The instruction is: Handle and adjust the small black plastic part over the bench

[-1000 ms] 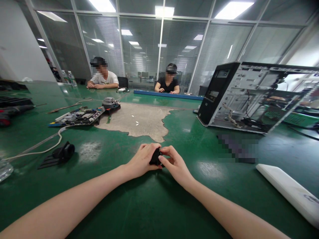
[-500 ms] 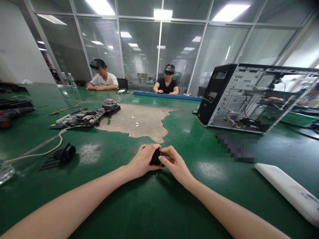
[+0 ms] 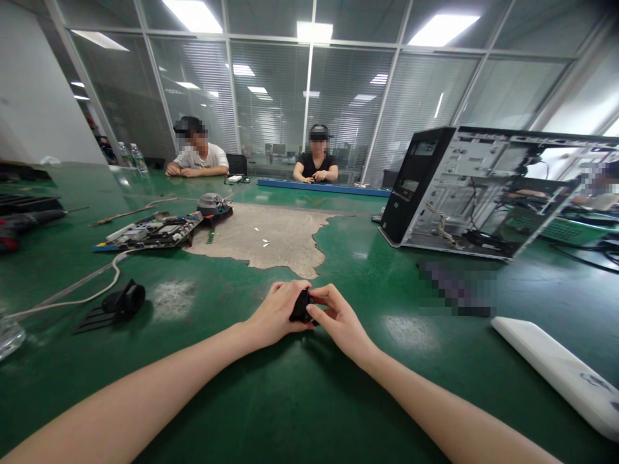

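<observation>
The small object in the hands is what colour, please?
The object is black, clearest in the head view.

Grn tabletop (image 3: 300,399) w/ worn beige patch (image 3: 278,222) is carrying lots: circuit bd (image 3: 152,233) is lying on L, wht cable (image 3: 117,273) is running past it, blk plastic pc (image 3: 126,299) is sitting nearer. Open PC case (image 3: 410,183) is standing on R, wht slab (image 3: 556,374) is lying nearer, blue bar (image 3: 324,187) is stretching across far side. Wht scraps (image 3: 265,243) are dotting patch.

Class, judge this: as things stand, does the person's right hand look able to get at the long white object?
Probably yes, after letting go: the right hand is at the small black part, but only green tabletop seems to lie between that hand and the long white object.
</observation>
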A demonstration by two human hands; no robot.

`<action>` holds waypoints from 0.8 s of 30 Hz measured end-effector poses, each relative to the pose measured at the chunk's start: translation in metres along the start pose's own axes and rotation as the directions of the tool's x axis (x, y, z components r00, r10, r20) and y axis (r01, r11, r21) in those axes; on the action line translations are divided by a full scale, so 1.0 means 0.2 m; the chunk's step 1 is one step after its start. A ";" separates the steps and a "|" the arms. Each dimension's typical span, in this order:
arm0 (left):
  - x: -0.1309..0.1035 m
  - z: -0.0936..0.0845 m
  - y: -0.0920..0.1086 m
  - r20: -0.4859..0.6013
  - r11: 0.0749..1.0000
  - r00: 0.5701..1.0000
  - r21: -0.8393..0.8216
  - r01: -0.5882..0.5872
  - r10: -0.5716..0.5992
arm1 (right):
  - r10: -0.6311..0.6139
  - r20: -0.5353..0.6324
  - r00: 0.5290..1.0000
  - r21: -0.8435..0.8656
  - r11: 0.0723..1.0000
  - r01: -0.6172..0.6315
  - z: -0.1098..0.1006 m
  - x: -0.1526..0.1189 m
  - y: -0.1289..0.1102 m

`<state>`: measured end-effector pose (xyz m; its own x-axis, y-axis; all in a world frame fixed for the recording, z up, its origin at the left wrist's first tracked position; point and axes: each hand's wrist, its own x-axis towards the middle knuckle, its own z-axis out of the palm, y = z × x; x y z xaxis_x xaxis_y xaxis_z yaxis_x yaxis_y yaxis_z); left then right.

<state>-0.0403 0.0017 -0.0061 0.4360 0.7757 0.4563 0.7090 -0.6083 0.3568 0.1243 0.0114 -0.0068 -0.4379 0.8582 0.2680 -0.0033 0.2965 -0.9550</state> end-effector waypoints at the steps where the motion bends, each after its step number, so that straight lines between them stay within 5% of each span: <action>1: 0.00 0.00 0.00 -0.001 1.000 1.000 0.000 0.000 0.000 | 0.019 -0.001 1.000 0.000 1.000 -0.019 0.00 0.00 0.00; 5: 0.00 0.00 0.00 -0.002 1.000 1.000 -0.004 0.005 -0.005 | 0.070 0.033 0.997 -0.029 0.997 -0.069 0.00 0.00 -0.01; 12: 0.00 0.00 0.00 0.002 1.000 1.000 -0.009 0.007 -0.007 | -0.041 -0.027 0.999 -0.023 0.999 0.041 0.00 0.00 -0.01; 18: 0.00 0.00 0.00 0.000 1.000 1.000 -0.008 0.008 -0.008 | 0.077 0.033 0.997 -0.034 0.997 -0.076 0.00 0.00 0.00; 24: 0.00 0.00 0.00 0.004 1.000 1.000 -0.007 0.004 -0.004 | -0.050 -0.008 0.999 -0.100 0.994 0.049 0.00 -0.02 -0.02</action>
<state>-0.0398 0.0016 -0.0059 0.4357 0.7785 0.4518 0.7065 -0.6068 0.3643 0.1252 0.0072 -0.0032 -0.4302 0.8456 0.3160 0.0658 0.3784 -0.9233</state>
